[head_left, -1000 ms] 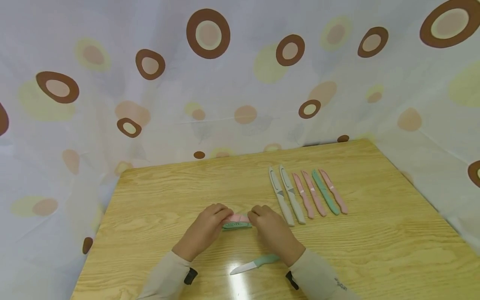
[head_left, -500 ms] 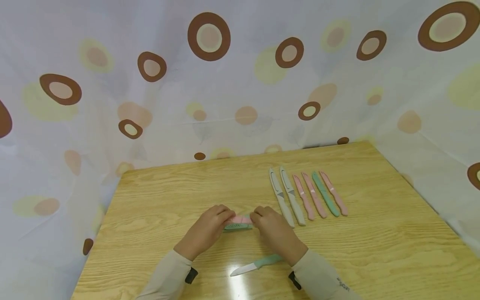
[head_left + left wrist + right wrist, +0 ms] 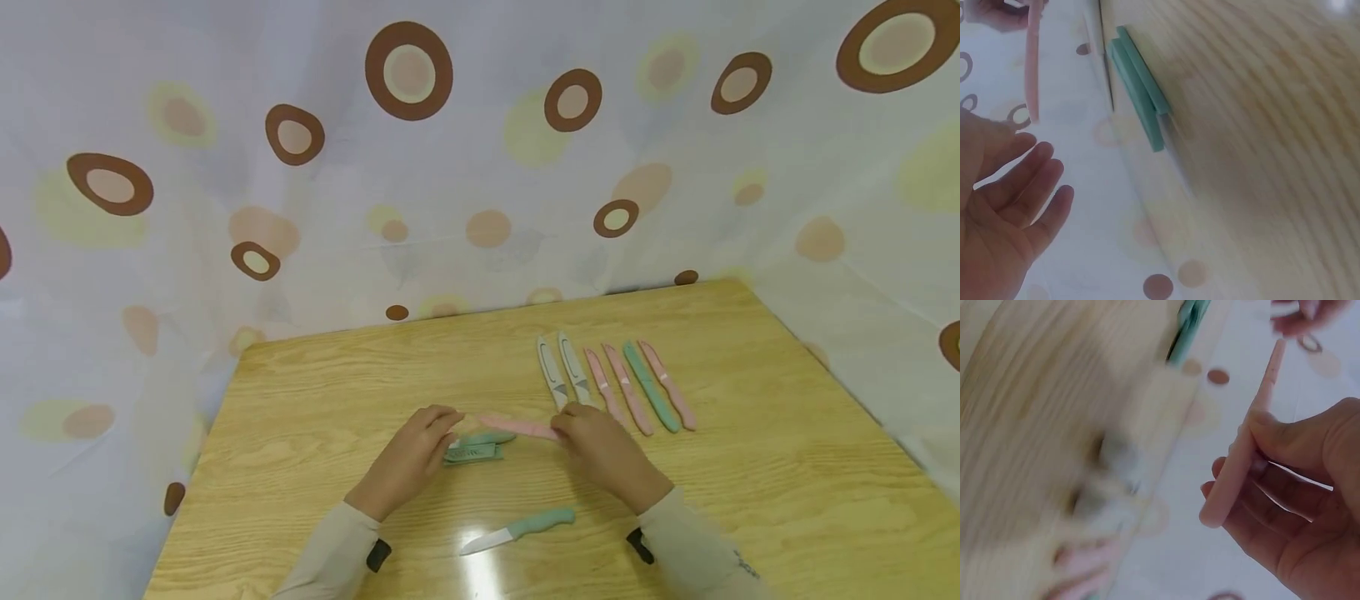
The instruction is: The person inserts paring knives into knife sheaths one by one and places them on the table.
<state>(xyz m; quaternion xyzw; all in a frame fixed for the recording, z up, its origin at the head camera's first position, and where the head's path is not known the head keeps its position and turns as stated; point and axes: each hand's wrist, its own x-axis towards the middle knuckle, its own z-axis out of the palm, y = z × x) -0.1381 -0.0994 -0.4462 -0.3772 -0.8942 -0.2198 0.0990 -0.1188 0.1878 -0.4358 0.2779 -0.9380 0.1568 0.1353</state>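
Note:
My right hand (image 3: pixel 603 454) grips a pink knife (image 3: pixel 517 425) by its handle, raised above the table and pointing left. In the right wrist view the thumb and fingers wrap the pink handle (image 3: pixel 1232 478); a pink cover seems to be over the blade. My left hand (image 3: pixel 412 454) is just off the knife's tip, its fingers loosely bent with nothing between them (image 3: pixel 1016 194). Below the pink knife lie a green sheath (image 3: pixel 472 452) and a green-handled knife (image 3: pixel 493 437), side by side. Closer to me rests another green knife (image 3: pixel 540 522) with a bare white blade.
On the right of the wooden table (image 3: pixel 750 500) is a row of sheathed knives: two pale grey ones (image 3: pixel 551 362), pink ones (image 3: pixel 628 387) and a green one (image 3: pixel 651 387). My right hand covers the grey handles. A dotted curtain (image 3: pixel 480 167) hangs behind the table.
The hands, together on the pink knife before, have come apart. My right hand has moved right with the knife; the left has let go. The green-handled knife beneath now shows.

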